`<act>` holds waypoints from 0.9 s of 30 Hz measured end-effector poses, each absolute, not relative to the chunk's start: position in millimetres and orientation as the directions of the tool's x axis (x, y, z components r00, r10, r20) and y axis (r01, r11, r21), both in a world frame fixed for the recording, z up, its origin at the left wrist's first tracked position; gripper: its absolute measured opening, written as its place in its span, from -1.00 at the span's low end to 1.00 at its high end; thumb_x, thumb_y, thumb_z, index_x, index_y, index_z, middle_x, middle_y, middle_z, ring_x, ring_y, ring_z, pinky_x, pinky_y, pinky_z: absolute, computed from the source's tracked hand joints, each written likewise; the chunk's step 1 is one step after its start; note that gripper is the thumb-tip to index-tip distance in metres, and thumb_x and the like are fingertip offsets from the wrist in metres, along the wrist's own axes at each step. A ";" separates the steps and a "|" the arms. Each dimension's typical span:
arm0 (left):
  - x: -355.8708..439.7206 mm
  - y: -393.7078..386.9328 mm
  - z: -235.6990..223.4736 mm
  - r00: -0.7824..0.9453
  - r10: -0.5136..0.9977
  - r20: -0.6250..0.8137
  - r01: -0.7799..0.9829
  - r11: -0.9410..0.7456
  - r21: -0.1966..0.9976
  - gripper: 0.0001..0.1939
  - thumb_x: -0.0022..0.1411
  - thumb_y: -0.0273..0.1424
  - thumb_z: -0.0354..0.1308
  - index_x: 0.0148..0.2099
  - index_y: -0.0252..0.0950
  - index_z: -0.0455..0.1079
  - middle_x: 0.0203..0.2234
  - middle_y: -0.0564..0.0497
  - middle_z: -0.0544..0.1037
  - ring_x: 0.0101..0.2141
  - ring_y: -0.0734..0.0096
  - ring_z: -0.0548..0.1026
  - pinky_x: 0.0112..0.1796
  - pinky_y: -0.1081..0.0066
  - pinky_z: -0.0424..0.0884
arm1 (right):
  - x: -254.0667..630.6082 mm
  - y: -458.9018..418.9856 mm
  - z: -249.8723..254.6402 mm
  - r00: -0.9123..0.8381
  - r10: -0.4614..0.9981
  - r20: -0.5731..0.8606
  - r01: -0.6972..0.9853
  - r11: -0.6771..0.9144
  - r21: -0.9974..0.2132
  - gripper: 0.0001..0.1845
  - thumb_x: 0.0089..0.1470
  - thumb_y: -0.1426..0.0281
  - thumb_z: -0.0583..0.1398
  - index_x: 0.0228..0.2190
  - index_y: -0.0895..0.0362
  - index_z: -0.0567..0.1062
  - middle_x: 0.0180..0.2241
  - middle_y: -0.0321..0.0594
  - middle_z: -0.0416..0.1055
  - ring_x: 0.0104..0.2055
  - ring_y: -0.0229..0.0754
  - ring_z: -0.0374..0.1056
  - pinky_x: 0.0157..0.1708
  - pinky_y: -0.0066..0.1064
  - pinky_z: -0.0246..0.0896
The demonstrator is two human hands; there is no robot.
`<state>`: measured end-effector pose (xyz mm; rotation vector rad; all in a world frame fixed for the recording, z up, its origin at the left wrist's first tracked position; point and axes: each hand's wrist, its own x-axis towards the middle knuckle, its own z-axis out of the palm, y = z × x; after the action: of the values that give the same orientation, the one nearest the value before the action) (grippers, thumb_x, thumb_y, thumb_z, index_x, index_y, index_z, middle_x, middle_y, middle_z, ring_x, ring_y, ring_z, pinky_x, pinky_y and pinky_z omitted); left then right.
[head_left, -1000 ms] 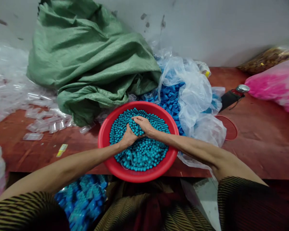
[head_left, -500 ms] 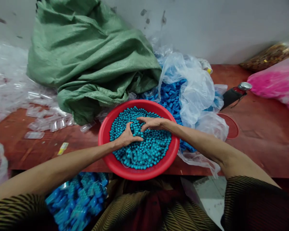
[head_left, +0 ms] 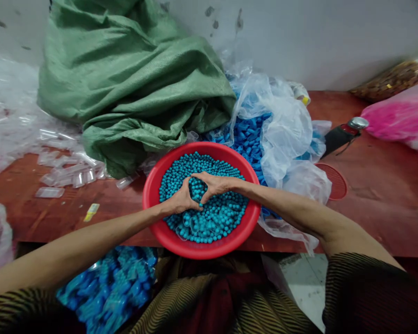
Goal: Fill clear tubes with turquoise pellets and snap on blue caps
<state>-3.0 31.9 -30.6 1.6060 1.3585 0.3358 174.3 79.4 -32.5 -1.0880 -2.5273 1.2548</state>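
A person sits at a red-brown surface [head_left: 369, 208]. A red bowl [head_left: 153, 197] rests at its near edge, right in front of the person. The bowl is full of small teal balls [head_left: 223, 215]. A few clear tubes [head_left: 190, 225] lie among the balls near the front of the bowl.

Both hands are in the bowl, on top of the balls. The left hand [head_left: 181, 200] comes in from the left. The right hand [head_left: 214, 184] comes in from the right. The hands are curved and set close, so the fingertips of one touch the fingertips of the other. Together they make a ring around a little heap of balls. The fingers are bent, not flat and not made into fists. Whether either hand grips any balls cannot be told.

Behind the bowl lies a big green sack [head_left: 132, 79], crumpled up. Just to the right of it is a clear bag [head_left: 282, 125] with blue caps [head_left: 247, 137] inside. That bag touches the back rim of the bowl. On the left of the surface lie many clear tubes in a loose pile [head_left: 66, 171]. A small yellow tag [head_left: 91, 211] lies near them. To the right are a flat red lid [head_left: 334, 183], a dark bottle [head_left: 341, 137] on its side and a pink bag [head_left: 400, 123]. Below the surface, by the person's left arm, is another bag of blue parts [head_left: 114, 283].
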 end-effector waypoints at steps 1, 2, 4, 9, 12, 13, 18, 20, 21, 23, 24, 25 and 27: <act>-3.7 30.8 -29.8 0.338 0.874 -0.349 0.604 0.083 0.793 0.17 -0.35 -0.30 0.41 0.26 -0.34 -0.14 0.02 -0.14 0.32 0.07 0.02 0.31 0.09 0.15 0.23 | 173.8 78.5 -31.4 -0.727 0.660 -0.189 0.552 0.397 -0.733 0.08 -0.36 0.17 0.40 0.18 0.18 0.14 0.03 -0.03 0.22 0.13 0.07 0.15 0.12 -0.11 0.07; -4.4 29.2 -28.5 0.343 0.878 -0.333 0.602 0.066 0.796 0.16 -0.34 -0.29 0.40 0.26 -0.34 -0.15 0.05 -0.15 0.30 0.08 0.03 0.30 0.10 0.16 0.22 | 173.2 77.5 -29.5 -0.722 0.667 -0.184 0.550 0.392 -0.737 0.05 -0.35 0.18 0.40 0.16 0.19 0.16 0.01 -0.05 0.22 0.11 0.06 0.16 0.11 -0.11 0.09; -6.6 24.4 -23.7 0.350 0.882 -0.315 0.607 0.042 0.794 0.14 -0.31 -0.27 0.39 0.26 -0.34 -0.16 0.08 -0.15 0.27 0.10 0.06 0.29 0.11 0.18 0.21 | 171.5 74.2 -23.3 -0.732 0.660 -0.167 0.525 0.392 -0.756 -0.03 -0.34 0.21 0.40 0.12 0.19 0.22 -0.06 -0.09 0.25 0.04 0.03 0.21 0.07 -0.10 0.13; -20.4 11.0 -2.6 0.305 0.870 -0.387 0.711 0.062 0.700 0.14 -0.27 -0.27 0.38 0.27 -0.32 -0.20 -0.03 -0.10 0.36 -0.03 0.07 0.41 -0.03 0.20 0.35 | 155.1 57.5 -2.4 -0.751 0.649 -0.125 0.492 0.424 -0.760 -0.13 -0.33 0.30 0.39 0.06 0.16 0.25 -0.17 -0.18 0.20 -0.09 -0.05 0.22 -0.03 -0.18 0.21; -30.7 10.2 8.2 0.313 0.831 -0.459 0.765 0.066 0.641 0.15 -0.26 -0.28 0.36 0.29 -0.32 -0.23 -0.05 -0.10 0.37 -0.10 0.10 0.45 -0.11 0.24 0.40 | 139.9 45.2 5.2 -0.717 0.665 -0.208 0.564 0.379 -0.734 -0.15 -0.31 0.34 0.38 0.04 0.19 0.23 -0.18 -0.18 0.15 -0.15 -0.09 0.22 -0.08 -0.24 0.23; -33.4 11.0 10.6 0.328 0.812 -0.482 0.774 0.061 0.630 0.15 -0.27 -0.29 0.36 0.28 -0.32 -0.22 -0.04 -0.11 0.37 -0.09 0.10 0.45 -0.11 0.25 0.40 | 135.8 41.1 6.5 -0.704 0.670 -0.236 0.586 0.361 -0.726 -0.16 -0.31 0.35 0.38 0.03 0.20 0.22 -0.19 -0.19 0.13 -0.17 -0.11 0.21 -0.09 -0.25 0.24; -39.5 12.6 15.6 0.395 0.775 -0.493 0.784 -0.004 0.621 0.10 -0.34 -0.27 0.36 0.24 -0.36 -0.08 0.09 -0.20 0.26 0.03 0.06 0.35 -0.02 0.27 0.33 | 129.3 25.4 10.6 -0.667 0.694 -0.270 0.621 0.317 -0.717 -0.28 -0.22 0.37 0.35 -0.01 0.18 0.22 -0.23 -0.22 0.09 -0.28 -0.17 0.20 -0.23 -0.31 0.27; -40.2 11.3 17.2 0.386 0.786 -0.482 0.800 -0.025 0.600 0.01 -0.31 -0.26 0.34 0.20 -0.36 0.01 0.06 -0.19 0.28 0.00 0.07 0.37 -0.03 0.27 0.34 | 131.1 23.9 11.5 -0.688 0.673 -0.272 0.616 0.344 -0.708 -0.38 -0.15 0.39 0.31 -0.03 0.19 0.23 -0.26 -0.24 0.09 -0.30 -0.17 0.19 -0.25 -0.30 0.27; -40.6 10.7 18.4 0.387 0.786 -0.482 0.808 -0.037 0.589 -0.04 -0.30 -0.26 0.33 0.17 -0.36 0.05 0.04 -0.18 0.31 -0.03 0.07 0.40 -0.05 0.27 0.35 | 132.1 24.0 11.5 -0.704 0.658 -0.267 0.610 0.368 -0.702 -0.43 -0.13 0.40 0.29 -0.06 0.19 0.25 -0.28 -0.24 0.10 -0.30 -0.16 0.19 -0.23 -0.29 0.26; -41.5 10.4 22.3 0.409 0.762 -0.502 0.821 -0.067 0.566 -0.10 -0.26 -0.25 0.31 0.15 -0.34 0.09 -0.02 -0.14 0.37 -0.08 0.08 0.43 -0.11 0.28 0.37 | 134.1 24.7 9.9 -0.734 0.633 -0.246 0.591 0.416 -0.691 -0.51 -0.12 0.41 0.29 -0.12 0.20 0.29 -0.30 -0.24 0.11 -0.27 -0.14 0.18 -0.20 -0.26 0.25; -42.0 10.7 24.7 0.430 0.731 -0.530 0.829 -0.086 0.553 -0.12 -0.24 -0.23 0.30 0.15 -0.33 0.09 -0.06 -0.13 0.40 -0.10 0.09 0.44 -0.14 0.29 0.38 | 135.1 24.8 8.7 -0.742 0.627 -0.236 0.584 0.433 -0.687 -0.55 -0.12 0.41 0.29 -0.16 0.20 0.31 -0.31 -0.23 0.13 -0.26 -0.13 0.18 -0.18 -0.25 0.25; -42.3 11.4 27.3 0.448 0.696 -0.562 0.837 -0.106 0.536 -0.14 -0.21 -0.22 0.28 0.15 -0.33 0.09 -0.09 -0.12 0.43 -0.12 0.10 0.45 -0.16 0.31 0.38 | 136.1 24.5 7.4 -0.747 0.624 -0.229 0.579 0.442 -0.685 -0.57 -0.12 0.41 0.30 -0.18 0.20 0.32 -0.31 -0.22 0.14 -0.25 -0.12 0.18 -0.18 -0.24 0.25; -42.9 13.5 32.0 0.461 0.627 -0.628 0.861 -0.143 0.489 -0.17 -0.16 -0.20 0.25 0.15 -0.33 0.08 -0.14 -0.10 0.46 -0.15 0.12 0.46 -0.21 0.34 0.38 | 138.4 22.7 5.4 -0.749 0.625 -0.221 0.577 0.452 -0.680 -0.60 -0.11 0.40 0.29 -0.20 0.21 0.32 -0.29 -0.20 0.18 -0.25 -0.12 0.20 -0.19 -0.25 0.26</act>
<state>-42.9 13.5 32.0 1.8614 1.2530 -0.3463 138.4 22.7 5.4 -1.0876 -2.6244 1.1910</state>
